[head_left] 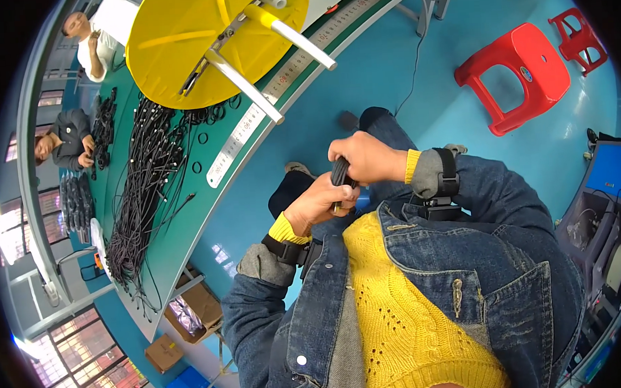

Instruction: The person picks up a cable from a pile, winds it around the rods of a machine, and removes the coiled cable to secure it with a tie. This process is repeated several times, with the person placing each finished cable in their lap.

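Note:
My left hand (316, 204) and my right hand (364, 157) meet in front of my chest, both closed around a small coiled bundle of black cable (341, 175). The right hand grips the bundle's upper end, while the left hand cups it from below. Both wrists wear black straps over yellow knit cuffs and denim sleeves. The bundle is held above my lap, apart from the green workbench (187, 230) to my left. Much of the cable is hidden by my fingers.
Many loose black cables (141, 194) and several black rings lie on the green bench beside a long ruler strip (252, 127). A yellow reel (200, 39) with metal rods stands above. Two people sit across the bench. Red stools (520, 74) stand on the blue floor.

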`<action>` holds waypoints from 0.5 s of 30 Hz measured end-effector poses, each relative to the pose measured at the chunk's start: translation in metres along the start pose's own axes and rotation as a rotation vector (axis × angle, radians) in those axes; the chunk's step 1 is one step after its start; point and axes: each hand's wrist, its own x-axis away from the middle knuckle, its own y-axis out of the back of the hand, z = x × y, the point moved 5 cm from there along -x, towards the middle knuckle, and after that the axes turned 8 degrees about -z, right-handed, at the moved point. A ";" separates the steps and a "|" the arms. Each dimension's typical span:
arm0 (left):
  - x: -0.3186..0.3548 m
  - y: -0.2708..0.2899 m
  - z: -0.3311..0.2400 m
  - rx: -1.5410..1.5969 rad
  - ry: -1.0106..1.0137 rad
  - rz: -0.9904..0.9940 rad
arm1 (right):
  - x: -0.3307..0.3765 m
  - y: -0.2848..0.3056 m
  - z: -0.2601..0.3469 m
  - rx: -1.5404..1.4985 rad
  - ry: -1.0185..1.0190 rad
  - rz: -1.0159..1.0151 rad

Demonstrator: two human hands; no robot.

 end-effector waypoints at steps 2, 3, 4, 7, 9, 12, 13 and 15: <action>0.000 0.009 0.004 -0.043 0.008 -0.023 | -0.001 -0.005 -0.010 -0.296 -0.218 -0.006; 0.000 0.014 0.007 -0.092 0.015 -0.043 | -0.001 -0.011 -0.015 -0.324 -0.206 -0.032; 0.000 0.017 0.007 -0.140 0.021 -0.063 | -0.002 -0.015 -0.016 -0.351 -0.193 -0.059; 0.004 0.019 0.011 -0.098 0.141 -0.046 | 0.001 -0.019 -0.020 -0.223 -0.115 -0.072; 0.007 0.016 0.014 -0.076 0.200 -0.035 | 0.003 -0.019 -0.015 0.085 0.014 -0.048; 0.010 0.012 0.016 -0.111 0.121 -0.107 | 0.001 -0.023 -0.006 0.212 0.038 0.056; 0.010 0.015 0.017 -0.107 0.119 -0.106 | 0.001 -0.025 -0.005 0.275 0.050 0.108; 0.014 0.015 0.024 0.014 0.172 0.055 | 0.002 -0.036 -0.017 0.185 0.044 0.155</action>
